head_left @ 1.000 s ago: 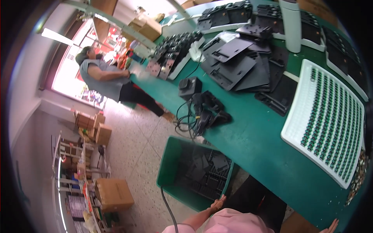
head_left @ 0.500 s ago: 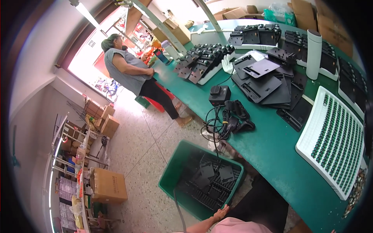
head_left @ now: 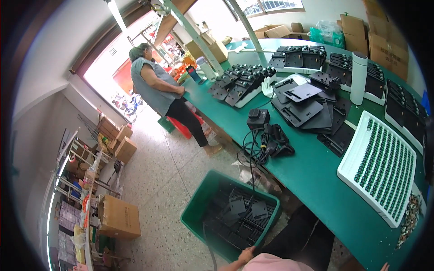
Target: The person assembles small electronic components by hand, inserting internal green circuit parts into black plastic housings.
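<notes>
My left hand (head_left: 246, 255) is at the near rim of a green plastic bin (head_left: 186, 212), its fingers curled against the edge. Inside the bin lie many black plastic plates (head_left: 235, 208) and ribbed black parts. Of my right hand (head_left: 384, 267) only fingertips show, stretched out beside the table edge at the lower right; nothing is seen in them. A white tray (head_left: 347, 170) with rows of small green-and-black round parts lies nearest to it on the green table (head_left: 312, 180). Beside that tray is a pile of small metal bits (head_left: 409, 221).
Stacked black plates (head_left: 300, 110), a white bottle (head_left: 359, 79) and trays of black assemblies (head_left: 242, 86) occupy the table. A black boxy device (head_left: 258, 118) with coiled cables (head_left: 257, 147) sits near its edge. Another person (head_left: 156, 81) stands at the far end. Cardboard boxes (head_left: 120, 217) line the left.
The view has tilted and shifted, so the table and tray sit lower. My left hand has moved slightly left along the bin's rim, its fingers more curled. My right fingertips show more at the lower right.
</notes>
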The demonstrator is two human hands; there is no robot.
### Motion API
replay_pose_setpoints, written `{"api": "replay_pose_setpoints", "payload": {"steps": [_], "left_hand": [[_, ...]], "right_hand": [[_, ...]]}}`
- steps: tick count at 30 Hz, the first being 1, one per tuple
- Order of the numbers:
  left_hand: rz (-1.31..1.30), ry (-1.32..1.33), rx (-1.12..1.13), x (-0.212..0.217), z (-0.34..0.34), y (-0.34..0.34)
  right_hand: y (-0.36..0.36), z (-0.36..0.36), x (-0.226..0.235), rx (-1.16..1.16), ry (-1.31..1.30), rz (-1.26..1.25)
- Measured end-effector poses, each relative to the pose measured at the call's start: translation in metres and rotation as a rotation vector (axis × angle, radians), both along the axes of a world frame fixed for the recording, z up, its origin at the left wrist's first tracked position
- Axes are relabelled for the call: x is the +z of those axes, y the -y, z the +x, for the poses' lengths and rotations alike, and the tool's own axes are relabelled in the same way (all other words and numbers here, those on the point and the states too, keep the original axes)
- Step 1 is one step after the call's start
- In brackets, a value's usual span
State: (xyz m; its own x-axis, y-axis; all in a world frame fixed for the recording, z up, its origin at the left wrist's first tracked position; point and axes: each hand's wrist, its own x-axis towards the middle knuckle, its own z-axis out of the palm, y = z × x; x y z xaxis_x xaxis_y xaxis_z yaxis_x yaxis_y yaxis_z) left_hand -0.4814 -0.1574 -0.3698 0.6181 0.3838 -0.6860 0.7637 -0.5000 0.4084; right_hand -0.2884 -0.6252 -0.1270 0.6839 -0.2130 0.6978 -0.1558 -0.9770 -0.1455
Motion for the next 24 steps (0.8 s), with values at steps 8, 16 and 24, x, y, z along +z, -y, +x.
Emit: {"api": "replay_pose_setpoints", "payload": {"steps": [8,16,24], "left_hand": [[0.137,-0.407,0.212,0.007,-0.122,-0.042],[0.147,-0.139,-0.71,-0.056,-0.403,-0.048],[-0.034,-0.607,0.136,0.024,-0.256,-0.002]], "right_hand": [[-0.001,-0.003,0.004,-0.01,-0.021,-0.015],[-0.004,0.009,0.011,0.085,-0.106,-0.012],[-0.03,0.002,0.046,0.187,-0.149,-0.138]]}}
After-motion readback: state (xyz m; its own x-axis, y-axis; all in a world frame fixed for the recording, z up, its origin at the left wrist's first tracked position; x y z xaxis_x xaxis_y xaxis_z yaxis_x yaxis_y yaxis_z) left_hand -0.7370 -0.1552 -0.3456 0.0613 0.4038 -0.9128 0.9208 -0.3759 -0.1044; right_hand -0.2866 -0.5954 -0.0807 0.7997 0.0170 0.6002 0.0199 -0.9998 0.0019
